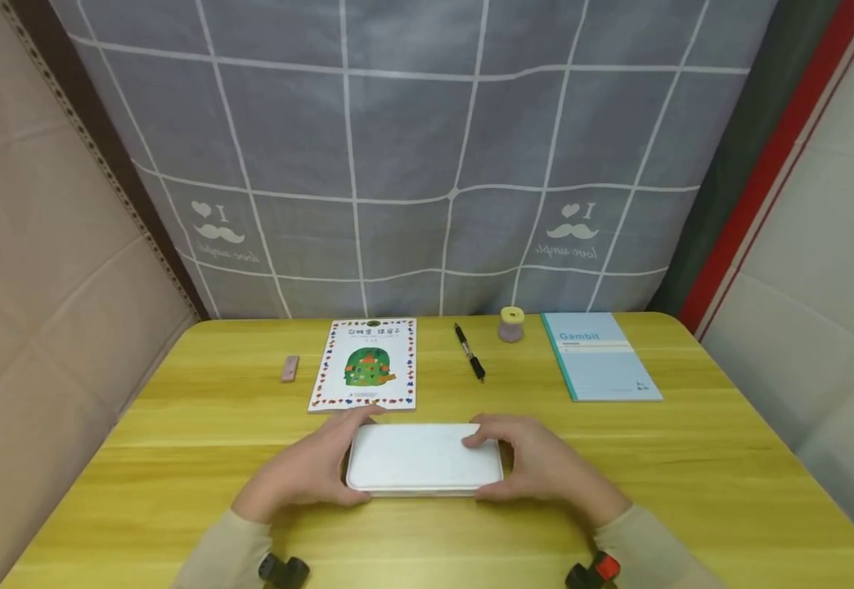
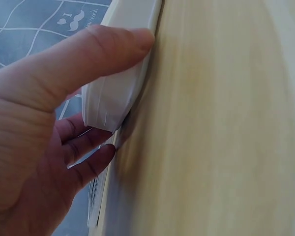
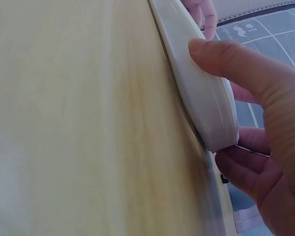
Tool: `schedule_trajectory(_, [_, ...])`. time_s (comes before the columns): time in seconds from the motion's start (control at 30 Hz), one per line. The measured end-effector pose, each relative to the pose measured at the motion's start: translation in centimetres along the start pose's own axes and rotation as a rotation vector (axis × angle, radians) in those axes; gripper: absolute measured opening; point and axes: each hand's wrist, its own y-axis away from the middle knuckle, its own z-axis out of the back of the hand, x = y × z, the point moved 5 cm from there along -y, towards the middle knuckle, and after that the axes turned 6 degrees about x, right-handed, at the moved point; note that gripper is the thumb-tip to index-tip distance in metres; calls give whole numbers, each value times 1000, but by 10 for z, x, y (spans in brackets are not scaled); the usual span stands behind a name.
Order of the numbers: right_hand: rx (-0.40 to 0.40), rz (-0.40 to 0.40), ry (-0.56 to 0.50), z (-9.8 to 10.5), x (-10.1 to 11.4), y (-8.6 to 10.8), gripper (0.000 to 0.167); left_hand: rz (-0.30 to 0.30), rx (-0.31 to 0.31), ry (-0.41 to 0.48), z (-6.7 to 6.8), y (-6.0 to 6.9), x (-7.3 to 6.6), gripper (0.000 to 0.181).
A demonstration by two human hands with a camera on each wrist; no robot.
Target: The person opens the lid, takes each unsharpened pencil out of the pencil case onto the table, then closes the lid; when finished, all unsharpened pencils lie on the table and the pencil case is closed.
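A white rectangular case (image 1: 420,458) with rounded corners lies flat near the front of the table, between both hands. My left hand (image 1: 312,465) grips its left end, thumb at the near long side and fingers toward the far side. At the right end my right hand (image 1: 548,460) holds it, thumb on the near side and index finger bent over the top. In the left wrist view, the thumb presses the case's side (image 2: 105,96) while the fingers curl behind. The right wrist view shows a similar grip on the case (image 3: 201,93). What the case contains is hidden.
Behind the case, a picture book (image 1: 364,368) lies left of a black pen (image 1: 469,353). A pink eraser-like block (image 1: 290,368) is farther left. A spool with a yellow top (image 1: 511,325) and a light blue notebook (image 1: 604,357) sit at the back right of the wooden table (image 1: 427,544).
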Motion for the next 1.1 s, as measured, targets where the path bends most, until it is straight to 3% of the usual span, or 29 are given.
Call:
schedule_trajectory(0.37, [38, -40, -30, -2, 6, -3, 55, -31, -17, 10, -1, 4, 2, 98])
schedule_trajectory(0.63, [26, -17, 0, -1, 6, -3, 52, -4, 30, 43, -3, 2, 3, 92])
schedule_trajectory(1.1, [45, -7, 25, 2, 7, -5, 51, 10, 54, 37, -5, 2, 5, 92])
